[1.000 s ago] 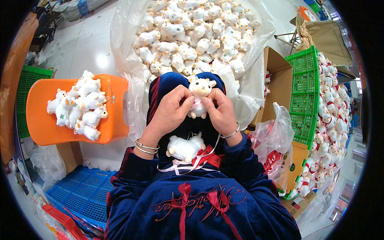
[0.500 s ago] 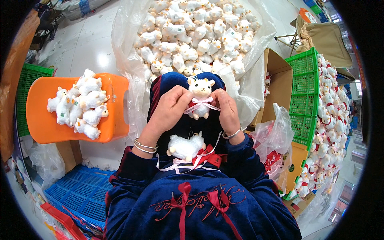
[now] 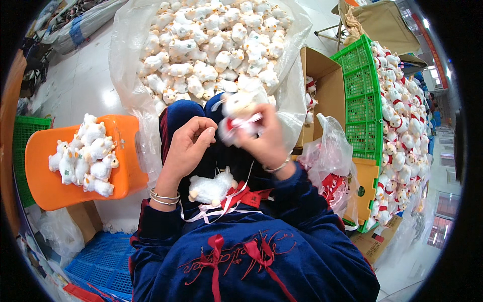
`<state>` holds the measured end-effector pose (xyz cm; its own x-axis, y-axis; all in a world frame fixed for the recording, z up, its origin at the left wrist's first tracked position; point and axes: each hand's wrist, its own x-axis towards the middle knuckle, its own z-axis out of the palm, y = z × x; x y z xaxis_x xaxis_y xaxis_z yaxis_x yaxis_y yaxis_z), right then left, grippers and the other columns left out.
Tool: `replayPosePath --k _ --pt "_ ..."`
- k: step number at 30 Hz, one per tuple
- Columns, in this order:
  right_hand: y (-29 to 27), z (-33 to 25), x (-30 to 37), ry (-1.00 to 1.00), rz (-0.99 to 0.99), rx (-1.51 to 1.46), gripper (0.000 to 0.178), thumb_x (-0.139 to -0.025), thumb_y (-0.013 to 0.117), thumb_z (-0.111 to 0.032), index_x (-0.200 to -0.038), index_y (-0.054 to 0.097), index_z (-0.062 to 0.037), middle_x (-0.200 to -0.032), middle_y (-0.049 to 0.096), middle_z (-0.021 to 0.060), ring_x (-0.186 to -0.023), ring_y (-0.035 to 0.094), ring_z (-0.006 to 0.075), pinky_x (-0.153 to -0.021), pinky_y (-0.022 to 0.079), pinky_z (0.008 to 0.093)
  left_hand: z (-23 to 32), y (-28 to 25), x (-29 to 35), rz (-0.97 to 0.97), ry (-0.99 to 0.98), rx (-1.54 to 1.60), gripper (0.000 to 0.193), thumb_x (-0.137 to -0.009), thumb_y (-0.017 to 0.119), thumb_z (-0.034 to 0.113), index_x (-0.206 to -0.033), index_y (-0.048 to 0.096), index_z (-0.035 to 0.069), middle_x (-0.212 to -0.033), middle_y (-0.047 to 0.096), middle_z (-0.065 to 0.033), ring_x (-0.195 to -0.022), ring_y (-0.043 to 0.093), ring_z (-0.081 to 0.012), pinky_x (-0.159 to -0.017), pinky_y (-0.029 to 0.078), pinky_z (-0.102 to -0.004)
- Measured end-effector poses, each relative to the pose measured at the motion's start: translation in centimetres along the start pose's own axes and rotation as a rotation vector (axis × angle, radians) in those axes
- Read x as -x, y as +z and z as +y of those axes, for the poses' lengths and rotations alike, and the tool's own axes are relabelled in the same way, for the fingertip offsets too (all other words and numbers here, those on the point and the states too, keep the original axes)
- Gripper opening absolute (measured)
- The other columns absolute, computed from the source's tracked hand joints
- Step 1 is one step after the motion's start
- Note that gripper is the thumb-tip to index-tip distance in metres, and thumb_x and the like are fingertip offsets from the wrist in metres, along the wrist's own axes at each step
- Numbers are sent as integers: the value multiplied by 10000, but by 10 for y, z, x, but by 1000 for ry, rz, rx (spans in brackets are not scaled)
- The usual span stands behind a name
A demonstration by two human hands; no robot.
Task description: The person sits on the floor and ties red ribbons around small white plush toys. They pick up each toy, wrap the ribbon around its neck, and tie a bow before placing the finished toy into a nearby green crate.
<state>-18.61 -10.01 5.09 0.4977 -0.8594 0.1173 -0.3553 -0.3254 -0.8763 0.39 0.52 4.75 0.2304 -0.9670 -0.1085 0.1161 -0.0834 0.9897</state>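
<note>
Your right hand (image 3: 264, 143) is clamped on a small white plush toy (image 3: 237, 106), fingers and thumb pressed to its side, and it holds the toy above your knees with the head up. The toy is blurred, but you can make out its red scarf (image 3: 230, 124) and a pale pink bow (image 3: 247, 122) at the neck. Your left hand (image 3: 187, 143) is just beside it, empty, fingers loosely curled and thumb a little apart from them. Below your hands, a second plush toy (image 3: 209, 188) lies on its side in your lap, next to red ribbon (image 3: 246, 197) and strands of white ribbon (image 3: 205, 214). To your left, an orange stool (image 3: 40, 176) bears a cluster of white toys (image 3: 83, 156). Beyond your knees, a big heap of toys (image 3: 206, 48) rests on clear plastic sheeting (image 3: 126, 65). On your right stand an open cardboard box (image 3: 327, 75) and a green crate (image 3: 359, 95), with many red-scarfed toys (image 3: 402, 131) just past the crate
</note>
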Motion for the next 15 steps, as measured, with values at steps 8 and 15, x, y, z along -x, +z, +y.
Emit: replayPosePath --k 8,15 --pt "-158 42 -31 170 331 382 582 -822 809 -207 -1281 523 6 -995 600 110 -843 610 188 -758 531 320 -8 -17 0 103 1 -32 189 -1029 570 195 -1070 676 44 -901 653 3 -799 611 -71 -708 489 -204" --pt "-83 52 39 -74 -220 470 451 -859 752 -275 -1190 607 -4 -1177 633 175 -1109 596 326 -967 467 408 -14 -15 2 83 -21 -31 151 -1012 603 161 -1030 679 32 -875 653 10 -770 603 -56 -682 485 -206"
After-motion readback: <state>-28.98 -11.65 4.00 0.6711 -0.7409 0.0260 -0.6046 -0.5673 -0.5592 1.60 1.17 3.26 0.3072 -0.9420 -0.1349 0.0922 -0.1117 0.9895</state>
